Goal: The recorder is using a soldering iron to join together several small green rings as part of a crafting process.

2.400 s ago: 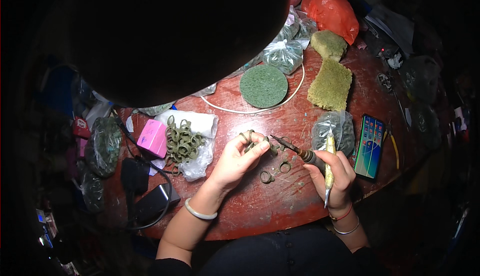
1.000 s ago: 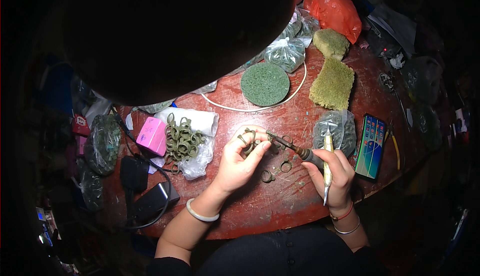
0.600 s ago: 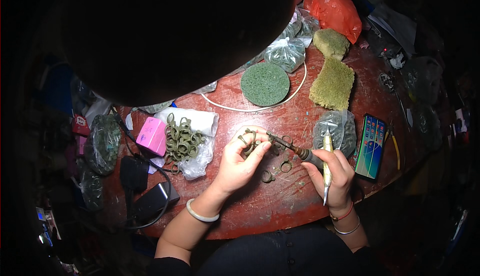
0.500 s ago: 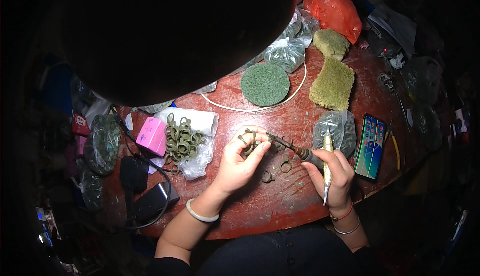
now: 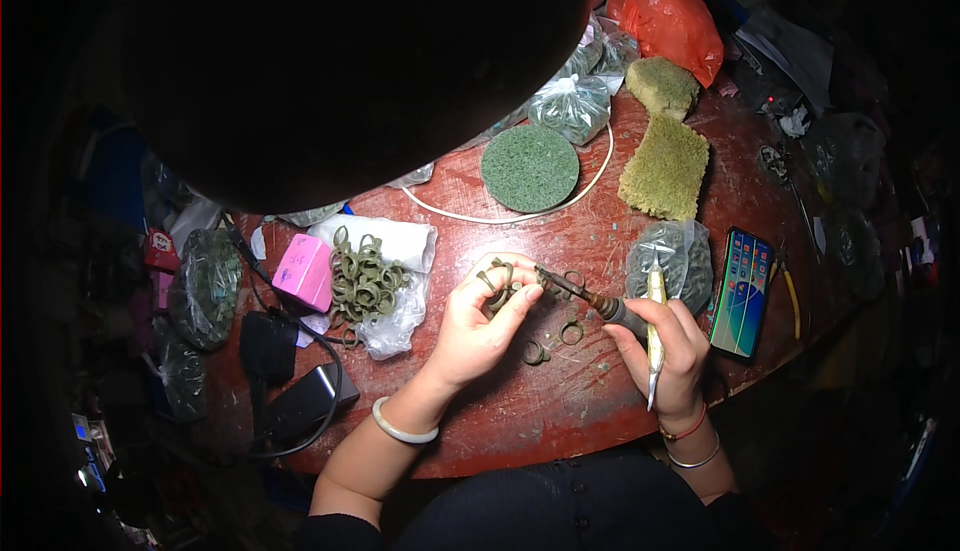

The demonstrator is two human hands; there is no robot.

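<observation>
My left hand is over the middle of the red worktop, its grip closed narrow on a small greenish metal ring piece pinched between thumb and fingertips, held just above the surface. My right hand is wrapped around a pen-shaped tool with a yellowish handle, and its dark metal tip reaches left to meet the ring piece at my left fingers. That grip is tight around the handle.

Under and between the two hands lie a few loose rings on the worktop, near the tool's tip. To the left sits a pile of the same greenish rings on a clear plastic bag, with a pink block just beside it. A dark box with a cable lies at the near left edge.

Beyond my hands I see a round green pad with a white cord curving around it, and two yellow-green sponges to its right. A plastic bag of small parts sits just behind my right hand, a phone with a lit screen next to it, and an orange bag at the far edge. A large dark shape fills the upper left of the view; I cannot tell what it is.
</observation>
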